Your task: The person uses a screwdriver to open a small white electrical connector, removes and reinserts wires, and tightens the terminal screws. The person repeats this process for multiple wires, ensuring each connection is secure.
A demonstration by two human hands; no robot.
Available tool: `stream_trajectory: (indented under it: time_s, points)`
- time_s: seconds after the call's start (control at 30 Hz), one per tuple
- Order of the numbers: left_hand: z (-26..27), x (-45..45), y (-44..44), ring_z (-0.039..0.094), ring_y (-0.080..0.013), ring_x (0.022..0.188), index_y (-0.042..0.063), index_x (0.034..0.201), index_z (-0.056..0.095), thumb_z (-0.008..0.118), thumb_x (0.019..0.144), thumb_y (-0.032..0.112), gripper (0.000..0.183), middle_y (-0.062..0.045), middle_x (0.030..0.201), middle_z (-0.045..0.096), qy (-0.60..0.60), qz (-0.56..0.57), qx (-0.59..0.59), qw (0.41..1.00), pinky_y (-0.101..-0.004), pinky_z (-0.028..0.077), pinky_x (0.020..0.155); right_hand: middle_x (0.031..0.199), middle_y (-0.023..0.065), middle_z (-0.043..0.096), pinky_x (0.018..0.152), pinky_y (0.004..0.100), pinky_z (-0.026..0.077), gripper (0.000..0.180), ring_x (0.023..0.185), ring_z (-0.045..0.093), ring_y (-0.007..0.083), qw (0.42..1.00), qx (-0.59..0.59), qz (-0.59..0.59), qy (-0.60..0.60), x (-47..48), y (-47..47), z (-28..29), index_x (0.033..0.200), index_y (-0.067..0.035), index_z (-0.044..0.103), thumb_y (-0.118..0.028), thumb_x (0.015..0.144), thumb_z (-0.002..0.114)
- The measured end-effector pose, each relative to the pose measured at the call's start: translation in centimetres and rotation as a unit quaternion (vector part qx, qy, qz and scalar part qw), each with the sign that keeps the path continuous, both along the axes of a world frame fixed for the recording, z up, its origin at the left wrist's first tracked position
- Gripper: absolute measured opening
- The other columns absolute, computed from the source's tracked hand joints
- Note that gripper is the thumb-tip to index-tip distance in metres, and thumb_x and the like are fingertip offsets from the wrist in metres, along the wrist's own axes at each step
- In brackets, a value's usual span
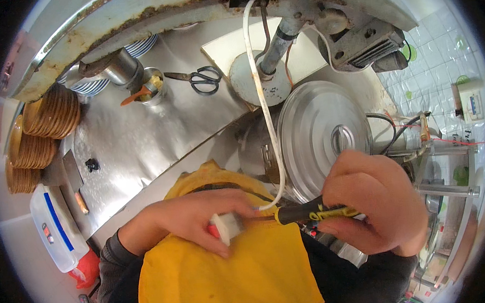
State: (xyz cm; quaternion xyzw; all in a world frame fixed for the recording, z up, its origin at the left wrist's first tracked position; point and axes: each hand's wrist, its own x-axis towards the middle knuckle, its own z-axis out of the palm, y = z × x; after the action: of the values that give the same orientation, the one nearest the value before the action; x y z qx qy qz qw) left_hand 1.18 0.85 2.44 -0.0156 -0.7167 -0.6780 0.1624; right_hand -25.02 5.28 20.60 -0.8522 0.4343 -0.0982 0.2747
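Note:
Held in front of the yellow apron [232, 275], a small white electrical fitting [227, 229] with a red part is gripped by my left hand [201, 219]; motion blurs it. A white cable [264, 97] hangs in a loop from the rusty metal housing above and ends at my left fingers. My right hand [376, 202] is closed around the black-and-yellow handle of a screwdriver [297, 213]. The screwdriver's shaft points left and reaches the fitting; its tip is too blurred to make out.
A lidded steel pot [324, 143] stands beside my right hand. On the steel table [131, 145] are scissors [199, 80], a cleaver [73, 170] and a metal cup [153, 90]. Stacked brown plates [51, 110] and a plastic box [57, 227] sit left. A metal post [282, 44] rises behind the pot.

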Motion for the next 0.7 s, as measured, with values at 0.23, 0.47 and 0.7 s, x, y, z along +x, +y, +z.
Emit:
stream_trajectory:
  time_s: [0.23, 0.47, 0.7]
  points:
    - [0.3, 0.3, -0.3, 0.056, -0.0301, 0.107, 0.005, 0.122, 0.056, 0.086, 0.073, 0.027, 0.062, -0.014, 0.120, 0.057, -0.027, -0.005, 0.004, 1.000, -0.0369, 0.044, 0.091, 0.082, 0.0116, 0.058, 0.058, 0.0351, 0.045, 0.032, 0.063, 0.058, 0.0297, 1.000, -0.009, 0.003, -0.014, 0.3, -0.6, 0.5, 0.090, -0.005, 0.059, -0.019, 0.070, 0.079]
    - [-0.1, 0.2, -0.2, 0.057, -0.0293, 0.106, 0.005, 0.123, 0.056, 0.087, 0.072, 0.028, 0.064, -0.014, 0.119, 0.058, -0.013, 0.002, 0.004, 1.000, -0.0368, 0.045, 0.090, 0.081, 0.0109, 0.058, 0.060, 0.0366, 0.045, 0.032, 0.067, 0.058, 0.0296, 0.996, 0.027, -0.064, 0.054, 0.7, -0.7, 0.7, 0.091, -0.006, 0.059, -0.017, 0.068, 0.079]
    - [-0.1, 0.2, -0.5, 0.057, -0.0290, 0.106, 0.004, 0.124, 0.055, 0.087, 0.071, 0.029, 0.067, -0.013, 0.117, 0.059, -0.019, 0.005, 0.008, 1.000, -0.0367, 0.045, 0.090, 0.081, 0.0112, 0.058, 0.060, 0.0363, 0.045, 0.038, 0.067, 0.058, 0.0294, 1.000, 0.014, -0.005, 0.002, 0.7, -1.3, 0.2, 0.092, -0.007, 0.058, -0.021, 0.067, 0.082]
